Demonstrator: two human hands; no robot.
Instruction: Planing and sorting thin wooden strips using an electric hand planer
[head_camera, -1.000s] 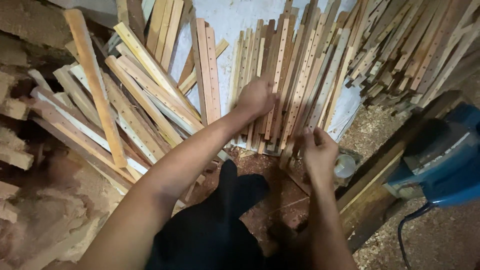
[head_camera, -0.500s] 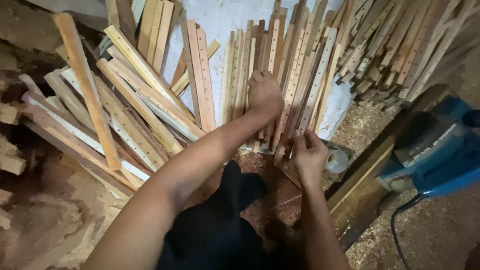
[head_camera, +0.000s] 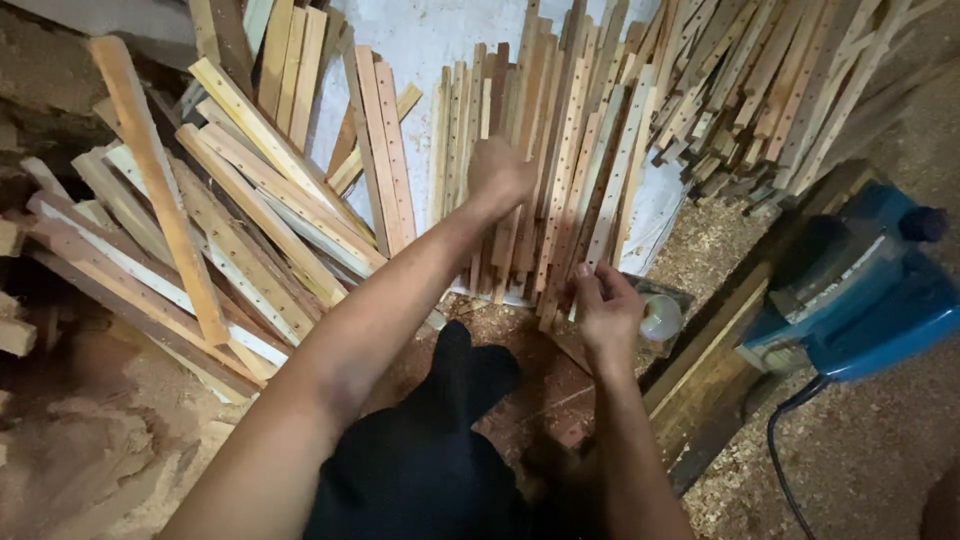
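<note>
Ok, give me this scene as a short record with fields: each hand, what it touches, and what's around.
left hand: reaching out, resting on the upright row of drilled wooden slats
right hand: at the lower ends of the same slats, fingers on one
loose slats: heaped crosswise off to the left
blue power tool: on a wooden beam to the right, cord trailing
floor: covered in sawdust

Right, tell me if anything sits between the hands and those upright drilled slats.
Nothing visible does. The left hand lies directly on the upright slats, and the right hand touches their lower ends. The blue power tool sits off to the right, clear of them.
</note>
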